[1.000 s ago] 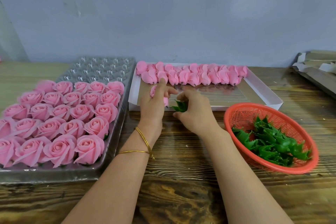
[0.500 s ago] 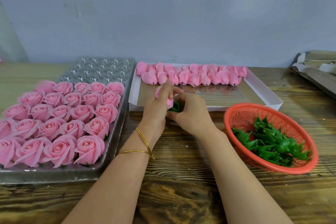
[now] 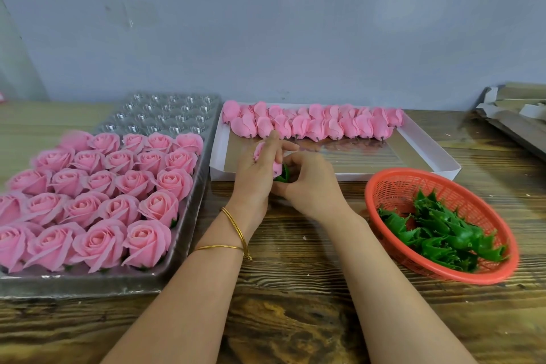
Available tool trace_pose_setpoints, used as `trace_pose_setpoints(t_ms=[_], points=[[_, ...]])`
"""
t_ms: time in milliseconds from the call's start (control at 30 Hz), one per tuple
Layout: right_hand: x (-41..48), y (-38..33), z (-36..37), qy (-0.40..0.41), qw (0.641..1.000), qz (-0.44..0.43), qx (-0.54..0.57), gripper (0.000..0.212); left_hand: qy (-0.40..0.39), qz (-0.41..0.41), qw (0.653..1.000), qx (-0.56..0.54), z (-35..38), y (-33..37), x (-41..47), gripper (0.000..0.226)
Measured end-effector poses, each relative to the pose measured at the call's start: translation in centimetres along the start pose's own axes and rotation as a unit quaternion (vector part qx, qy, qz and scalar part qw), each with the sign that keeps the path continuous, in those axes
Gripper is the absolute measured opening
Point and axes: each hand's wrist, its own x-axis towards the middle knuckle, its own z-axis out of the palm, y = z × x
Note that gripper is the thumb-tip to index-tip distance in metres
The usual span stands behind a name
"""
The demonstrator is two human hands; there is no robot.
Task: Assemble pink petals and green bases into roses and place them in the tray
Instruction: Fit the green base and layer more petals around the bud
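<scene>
Gripping pink flower head (image 3: 260, 150) in left hand (image 3: 254, 177), mostly hidden behind fingers; pinching green base (image 3: 284, 173) in right hand (image 3: 308, 183), pressed against flower underside, above table edge before white box (image 3: 425, 154). Join obscured. Tray (image 3: 189, 210) cut off left.

Dark-grained wooden table (image 3: 295, 289). On it: clear plastic blister tray (image 3: 189, 233) at left, white shallow cardboard box (image 3: 425, 154) at centre back, round orange plastic mesh basket (image 3: 384, 186) at right, cardboard pieces (image 3: 514, 118) far right.
</scene>
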Motion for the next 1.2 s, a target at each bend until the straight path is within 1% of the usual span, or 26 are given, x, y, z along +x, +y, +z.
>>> trace_pose_setpoints(t_ms=[100, 133, 200, 267, 400, 467, 567, 733, 867, 1033, 1100, 1200], points=[[0.08, 0.07, -0.08, 0.003, 1.000, 0.008, 0.003, 0.030, -0.002, 0.008, 1.000, 0.014, 0.17, -0.04, -0.05, 0.056], [0.10, 0.07, -0.11, 0.004, 1.000, 0.011, 0.004, 0.029, -0.002, 0.009, 1.000, 0.015, 0.20, -0.09, -0.02, 0.056], [0.15, 0.13, -0.02, 0.000, 1.000, 0.022, 0.008, 0.020, -0.003, 0.007, 1.000, 0.018, 0.16, -0.15, 0.01, 0.056], [0.16, 0.13, 0.08, -0.003, 0.999, 0.032, 0.010, 0.017, -0.002, 0.005, 1.000, 0.021, 0.09, -0.24, 0.02, 0.056], [0.09, 0.06, 0.03, -0.007, 1.000, 0.022, 0.003, 0.019, 0.020, 0.009, 0.999, 0.030, 0.02, -0.51, 0.12, 0.058], [0.09, 0.08, 0.01, -0.003, 1.000, 0.027, -0.003, 0.017, 0.020, 0.008, 0.999, 0.035, -0.01, -0.56, 0.13, 0.057], [0.14, 0.01, 0.04, 0.000, 1.000, 0.031, -0.001, 0.021, 0.018, 0.008, 0.999, 0.037, -0.08, -0.60, 0.13, 0.056], [-0.04, -0.21, 0.07, -0.014, 1.000, 0.021, 0.003, 0.024, 0.012, 0.018, 0.999, 0.037, -0.09, -0.82, 0.26, 0.055], [0.03, -0.27, 0.10, -0.011, 0.999, 0.032, 0.005, 0.023, 0.009, 0.020, 0.999, 0.046, -0.23, -0.90, 0.31, 0.053], [0.04, -0.29, 0.05, -0.016, 0.998, 0.053, 0.024, 0.025, 0.027, 0.023, 0.998, 0.049, -0.37, -0.92, 0.27, 0.054], [0.02, -0.41, -0.11, -0.030, 0.997, 0.059, 0.045, 0.029, 0.037, 0.028, 0.998, 0.050, -0.40, -0.87, 0.35, 0.055], [0.09, -0.65, -0.52, -0.047, 0.994, 0.074, 0.071, 0.044, 0.048, 0.032, 0.997, 0.047, -0.44, -0.86, 0.48, 0.055]])
